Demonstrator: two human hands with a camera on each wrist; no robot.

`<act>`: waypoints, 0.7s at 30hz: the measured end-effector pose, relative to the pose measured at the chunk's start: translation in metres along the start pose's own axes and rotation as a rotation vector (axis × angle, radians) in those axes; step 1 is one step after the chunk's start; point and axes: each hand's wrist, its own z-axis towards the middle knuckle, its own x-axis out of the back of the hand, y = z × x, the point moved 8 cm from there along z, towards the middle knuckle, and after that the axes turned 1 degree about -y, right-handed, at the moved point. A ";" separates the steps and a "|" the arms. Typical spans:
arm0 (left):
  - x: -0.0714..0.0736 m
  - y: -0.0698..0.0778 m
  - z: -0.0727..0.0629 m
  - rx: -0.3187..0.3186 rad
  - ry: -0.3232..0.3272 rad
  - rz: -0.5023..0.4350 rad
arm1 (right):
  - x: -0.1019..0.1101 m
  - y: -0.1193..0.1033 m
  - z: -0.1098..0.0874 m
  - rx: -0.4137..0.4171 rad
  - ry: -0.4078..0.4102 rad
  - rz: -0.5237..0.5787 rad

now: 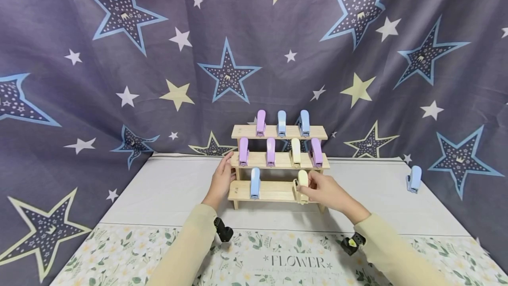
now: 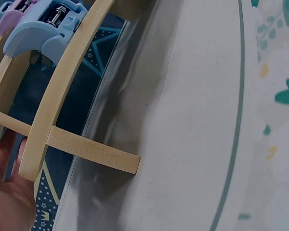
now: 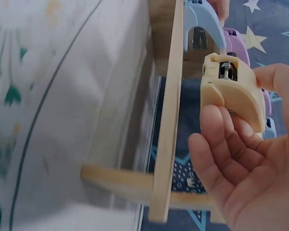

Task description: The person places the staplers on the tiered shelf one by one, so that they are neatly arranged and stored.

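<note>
My right hand point(image 1: 323, 189) pinches a cream stapler point(image 3: 233, 86) between thumb and fingers, at the right part of the bottom tier. The stapler stands upright, its spring showing in the right wrist view. Extended along the left end of the wooden tiered shelf point(image 1: 278, 189), my left hand point(image 1: 219, 182) touches it near the middle tier. In the left wrist view its fingers point(image 2: 4, 156) are partly hidden behind the wood. A light blue stapler point(image 1: 255, 183) stands upright on the bottom tier, left of the cream one.
The middle tier bears purple staplers point(image 1: 270, 151) and a cream one point(image 1: 295, 152). On the top tier are a purple stapler point(image 1: 260, 122) and two blue ones point(image 1: 282, 123). Another blue stapler point(image 1: 414, 179) stands on the table far right. A star-patterned cloth point(image 1: 246, 21) hangs behind.
</note>
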 end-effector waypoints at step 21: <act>-0.001 0.000 0.000 0.003 0.006 0.025 | -0.037 -0.005 0.028 -0.051 0.020 0.063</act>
